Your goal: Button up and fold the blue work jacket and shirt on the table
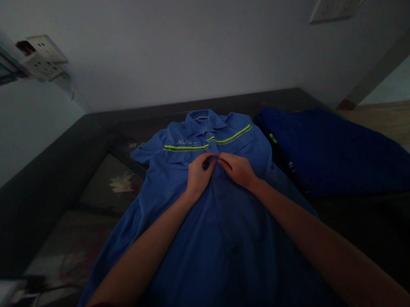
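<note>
Plain pale wall runs behind a dark-edged table, the light dim enough to swallow detail towards six o'clock. With the hands as the centre of the dial, socket plates sit at two o'clock and a second group of sockets at ten.

On the table lies a blue button-front work shirt, face up, its collar at twelve o'clock and its body spreading towards six. A yellow-green stripe crosses the chest, with pale lettering just above it at eleven (blurred, perhaps NJRG). Dark-blue cloth lies in a heap at three o'clock, and a cable shows at eight.

Both hands meet at the front placket, below the stripe. The left hand pinches there with thumb and forefinger, leaving a small loop between them; the right hand pinches just beside it, fingertips nearly touching. Whether a button sits between them, I cannot tell.

A button could slip or be paired with the wrong hole, since fingers cover the spot and the light is poor. Tugging unevenly might skew the placket, and forearms resting on the loose cloth could crease it.
</note>
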`<state>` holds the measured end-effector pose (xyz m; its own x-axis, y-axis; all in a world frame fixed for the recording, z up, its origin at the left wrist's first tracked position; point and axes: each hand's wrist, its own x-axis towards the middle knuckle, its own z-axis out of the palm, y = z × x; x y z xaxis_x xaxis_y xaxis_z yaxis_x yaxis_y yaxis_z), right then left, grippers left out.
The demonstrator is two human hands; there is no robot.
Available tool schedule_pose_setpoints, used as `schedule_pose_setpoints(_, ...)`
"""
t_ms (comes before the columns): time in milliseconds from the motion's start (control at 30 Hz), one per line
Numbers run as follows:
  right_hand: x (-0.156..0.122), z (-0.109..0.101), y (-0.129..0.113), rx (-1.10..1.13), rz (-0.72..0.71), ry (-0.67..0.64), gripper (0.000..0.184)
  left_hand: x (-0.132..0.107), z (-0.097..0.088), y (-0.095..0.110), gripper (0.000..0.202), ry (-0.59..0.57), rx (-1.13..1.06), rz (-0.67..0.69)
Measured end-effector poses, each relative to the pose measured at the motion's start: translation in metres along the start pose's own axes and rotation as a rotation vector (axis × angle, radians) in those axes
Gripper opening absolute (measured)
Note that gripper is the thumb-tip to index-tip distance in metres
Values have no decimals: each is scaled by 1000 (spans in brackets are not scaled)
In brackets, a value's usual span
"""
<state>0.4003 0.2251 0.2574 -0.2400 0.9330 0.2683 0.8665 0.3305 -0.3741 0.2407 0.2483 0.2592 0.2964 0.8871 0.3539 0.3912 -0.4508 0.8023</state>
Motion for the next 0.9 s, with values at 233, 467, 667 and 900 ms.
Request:
schedule_pose_setpoints(233,-1,-3,-4,-46,-18,10,32,5,2,-3,15,23,-121,-119)
schedule_pose_setpoints(467,-2,-3,-5,-16,-13,41,29,5,1,-3,13,-6,-94,-127)
schedule_pose_setpoints(667,1,0,-2,36,36,17,23,3,2,-4,13,-26,-4,-129)
schedule_pose_setpoints(900,1,-1,-1,27,60,-2,21,6,-3,-8,24,-95,-54,-192)
